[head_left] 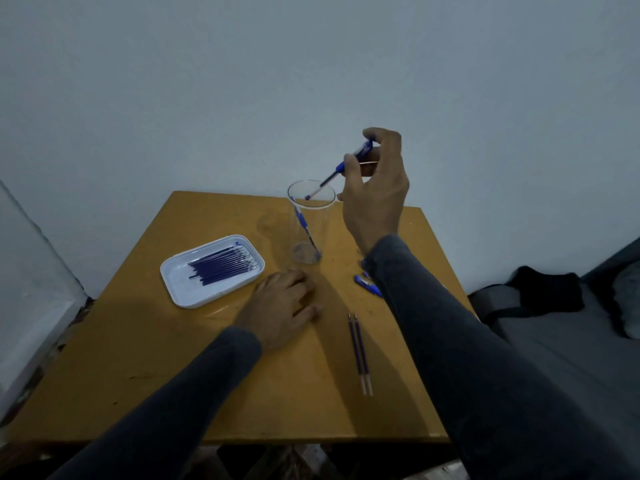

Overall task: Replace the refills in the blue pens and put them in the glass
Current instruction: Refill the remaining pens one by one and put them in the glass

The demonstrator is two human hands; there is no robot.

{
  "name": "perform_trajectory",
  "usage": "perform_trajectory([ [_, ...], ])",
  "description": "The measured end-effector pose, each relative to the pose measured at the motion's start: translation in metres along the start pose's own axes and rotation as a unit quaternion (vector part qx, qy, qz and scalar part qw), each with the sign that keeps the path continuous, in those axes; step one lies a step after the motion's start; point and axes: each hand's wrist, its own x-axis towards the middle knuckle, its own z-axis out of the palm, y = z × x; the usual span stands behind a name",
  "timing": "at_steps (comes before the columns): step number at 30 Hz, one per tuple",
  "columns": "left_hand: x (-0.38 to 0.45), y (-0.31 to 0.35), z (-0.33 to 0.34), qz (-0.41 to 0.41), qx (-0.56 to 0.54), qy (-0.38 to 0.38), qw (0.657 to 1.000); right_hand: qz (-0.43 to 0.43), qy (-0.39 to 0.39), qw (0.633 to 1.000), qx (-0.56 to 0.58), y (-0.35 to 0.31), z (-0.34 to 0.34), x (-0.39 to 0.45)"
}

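My right hand (pixel 375 188) holds a blue pen (pixel 332 176) tilted, its lower end just inside the mouth of the clear glass (pixel 323 230). One blue pen (pixel 304 230) leans inside the glass. My left hand (pixel 280 306) rests flat on the table in front of the glass, holding nothing. Two blue refills (pixel 360 353) lie side by side on the table to the right of that hand. More blue pens (pixel 367 283) lie partly hidden behind my right sleeve. A white tray (pixel 188 296) on the left holds several blue refills (pixel 221 265).
The yellow-brown table (pixel 173 375) stands against a pale wall, with its front edge near me. A grey bed or seat with a dark cloth (pixel 547 292) lies to the right of the table. A pale panel (pixel 27 278) stands at the left.
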Motion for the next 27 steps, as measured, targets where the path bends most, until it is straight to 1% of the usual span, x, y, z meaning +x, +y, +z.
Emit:
perform_trajectory([
  [2, 0.0, -0.001, 0.001, -0.007, 0.005, -0.013, 1.0, -0.028, -0.019, 0.999, -0.033, 0.008, 0.007, 0.002],
  [5, -0.001, -0.002, 0.002, -0.015, 0.002, -0.023, 1.0, -0.028, -0.079, 0.991, -0.102, 0.025, 0.015, 0.003],
  [8, -0.001, -0.001, 0.002, -0.016, 0.004, -0.024, 1.0, -0.036, -0.158, 0.964, -0.209, 0.035, 0.019, 0.002],
  [12, -0.001, -0.002, 0.003, -0.018, 0.008, -0.023, 1.0, -0.013, -0.211, 0.945, -0.248, 0.042, 0.024, 0.0],
  [16, 0.0, -0.001, 0.003, -0.02, 0.012, -0.025, 0.999, 0.005, -0.223, 0.939, -0.26, 0.045, 0.026, 0.002],
  [21, 0.0, -0.001, 0.004, -0.017, 0.012, -0.017, 1.0, 0.011, -0.22, 0.943, -0.249, 0.048, 0.027, 0.003],
  [23, -0.001, -0.002, 0.004, -0.012, 0.006, -0.012, 1.0, 0.01, -0.202, 0.952, -0.229, 0.049, 0.023, 0.002],
  [25, -0.002, -0.003, 0.005, -0.004, 0.006, -0.006, 1.0, 0.019, -0.166, 0.964, -0.206, 0.05, 0.014, -0.001],
  [27, -0.002, -0.003, 0.005, -0.001, 0.01, -0.005, 1.0, 0.033, -0.145, 0.966, -0.211, 0.054, 0.001, -0.007],
])
